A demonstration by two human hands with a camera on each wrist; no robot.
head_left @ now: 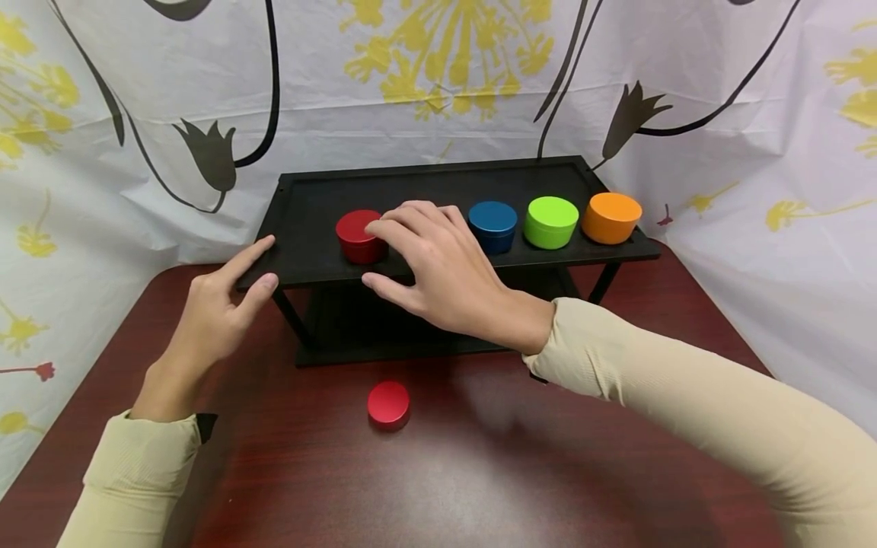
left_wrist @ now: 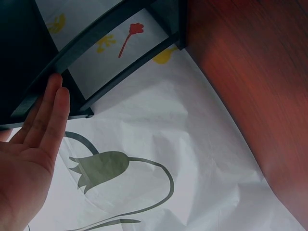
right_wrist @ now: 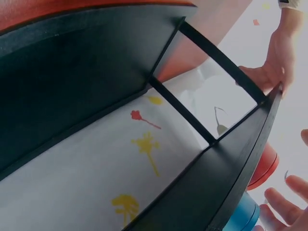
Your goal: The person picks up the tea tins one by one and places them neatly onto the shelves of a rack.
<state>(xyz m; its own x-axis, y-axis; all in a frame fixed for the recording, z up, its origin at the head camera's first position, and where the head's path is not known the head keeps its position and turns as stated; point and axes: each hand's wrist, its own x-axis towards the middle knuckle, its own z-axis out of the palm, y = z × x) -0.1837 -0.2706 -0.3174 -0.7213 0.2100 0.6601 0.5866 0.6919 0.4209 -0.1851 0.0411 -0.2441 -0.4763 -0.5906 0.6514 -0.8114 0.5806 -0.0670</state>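
Observation:
My left hand holds the left front corner of a black two-tier shelf. Its index finger and thumb lie over the top board, and other fingers reach against the frame in the left wrist view. Above the shelf's front edge hovers my right hand, fingers loosely spread and nothing in its grasp. Its index fingertip overlaps the right side of a red round tin in the head view. Just beyond that hand stands a dark blue tin; in the right wrist view, fingers show beside the blue tin.
A lime green tin and an orange tin continue the row toward the shelf's right end. On the dark red table, before the shelf, lies a smaller red round piece. A patterned white cloth hangs behind and at the sides.

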